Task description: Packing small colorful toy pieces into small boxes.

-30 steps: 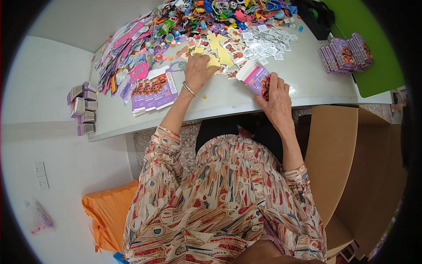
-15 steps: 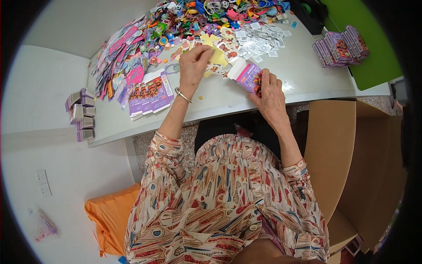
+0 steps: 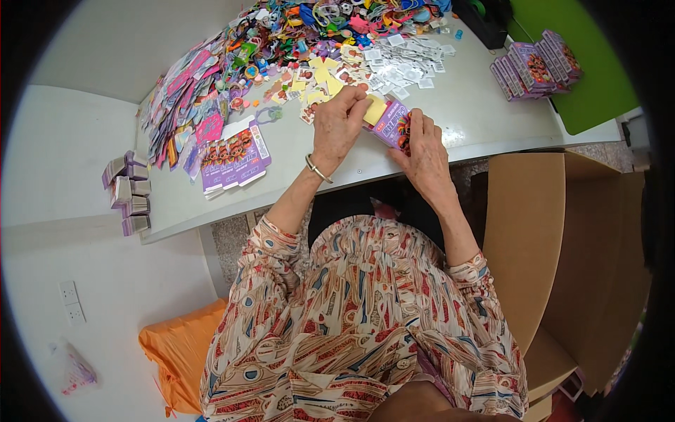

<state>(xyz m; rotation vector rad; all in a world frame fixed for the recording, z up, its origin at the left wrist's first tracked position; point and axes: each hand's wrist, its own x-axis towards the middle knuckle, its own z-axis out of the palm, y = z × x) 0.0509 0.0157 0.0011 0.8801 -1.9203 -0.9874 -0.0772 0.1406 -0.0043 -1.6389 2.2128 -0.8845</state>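
Observation:
My right hand [image 3: 425,151] is wrapped round a small purple printed box [image 3: 394,125], tilted with its open end toward my left hand. A yellow paper slip [image 3: 374,110] is pinched between the thumb and fingers of my left hand [image 3: 339,125], at the mouth of the box. Part of the slip seems to be inside; the fingers hide its lower edge. Just beyond the hands lie more yellow slips [image 3: 322,76] among small picture cards [image 3: 313,112]. White square packets [image 3: 401,70] spread out to their right.
Colourful trinkets [image 3: 281,35] heap along the table's [image 3: 295,165] far side. Pink packets [image 3: 190,91] and flattened purple boxes [image 3: 235,158] lie at left. Filled purple boxes [image 3: 531,67] stand on a green board [image 3: 598,91]. Cartons [image 3: 128,190] stack at the left edge. A cardboard box [image 3: 524,246] stands right.
My left hand has moved right, bringing a yellow slip from the pile to the mouth of the purple box. My right hand keeps holding the box nearly in place.

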